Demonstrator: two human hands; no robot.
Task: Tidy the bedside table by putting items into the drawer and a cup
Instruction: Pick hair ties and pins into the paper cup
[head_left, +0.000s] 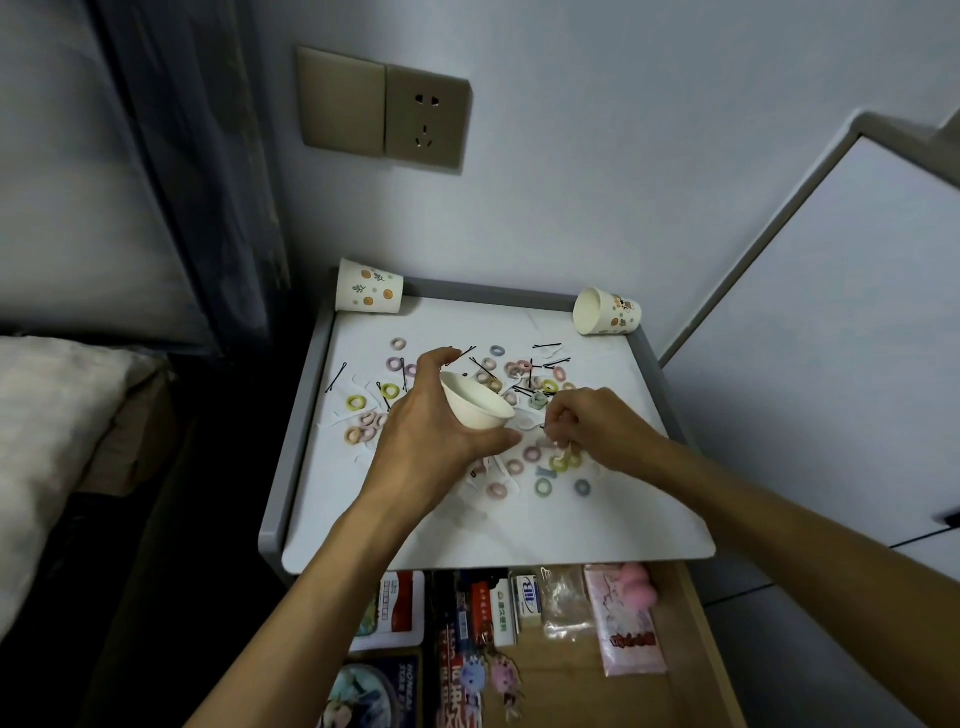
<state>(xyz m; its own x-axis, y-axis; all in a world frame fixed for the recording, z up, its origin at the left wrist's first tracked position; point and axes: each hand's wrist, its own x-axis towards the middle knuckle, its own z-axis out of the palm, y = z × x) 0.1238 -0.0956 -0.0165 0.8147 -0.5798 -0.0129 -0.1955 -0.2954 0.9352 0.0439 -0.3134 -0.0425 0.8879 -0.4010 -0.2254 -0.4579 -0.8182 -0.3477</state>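
Observation:
My left hand (431, 415) grips a plain white paper cup (475, 402), tilted with its mouth facing up and to the right, above the middle of the bedside table (519, 535). My right hand (592, 421) hovers just right of the cup with fingers pinched on a small thin item that looks like a hairpin. Several pastel hair ties (543, 487) and black bobby pins (546, 346) lie scattered over the white tabletop. The drawer (696, 639) below the table's front edge stands open with packets and stickers inside.
Two printed paper cups lie on their sides at the back corners, one left (369, 287), one right (605, 310). A bed with a pillow (47, 447) is to the left. A wall socket (423, 117) sits above the table; a white cabinet (841, 338) stands at right.

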